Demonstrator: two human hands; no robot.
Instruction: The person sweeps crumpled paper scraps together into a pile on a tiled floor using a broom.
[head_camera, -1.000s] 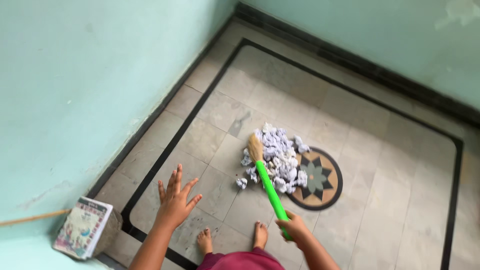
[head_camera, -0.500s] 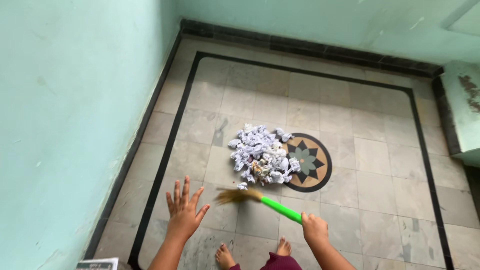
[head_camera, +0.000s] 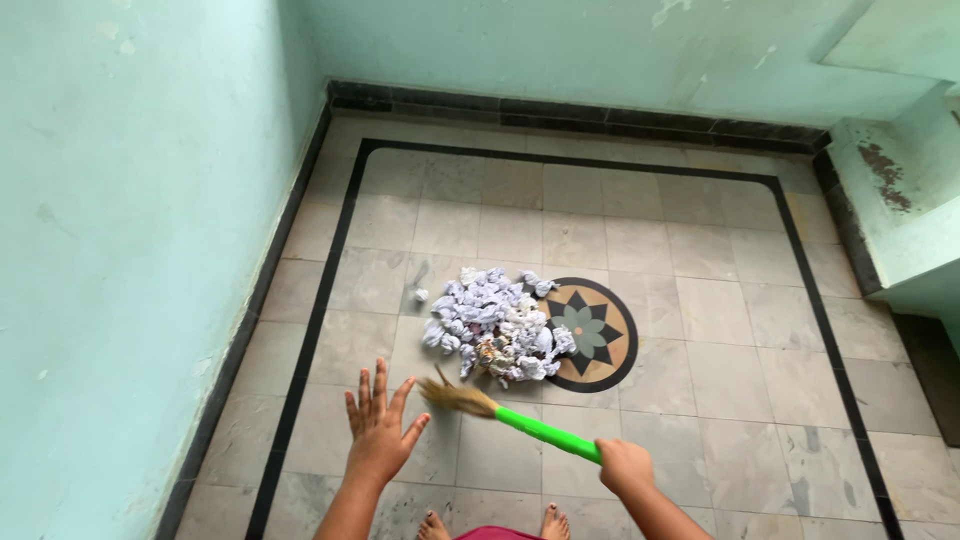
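now broom (head_camera: 512, 417) has swung off the paper pile (head_camera: 492, 325), bristles just below it, clear. right hand (head_camera: 626, 467) grasps the green handle; left hand (head_camera: 379, 430) spread, empty. one scrap (head_camera: 421, 295) strayed left of pile.

Home interior: marble tiled floor (head_camera: 720, 300), pale green walls (head_camera: 130, 250)
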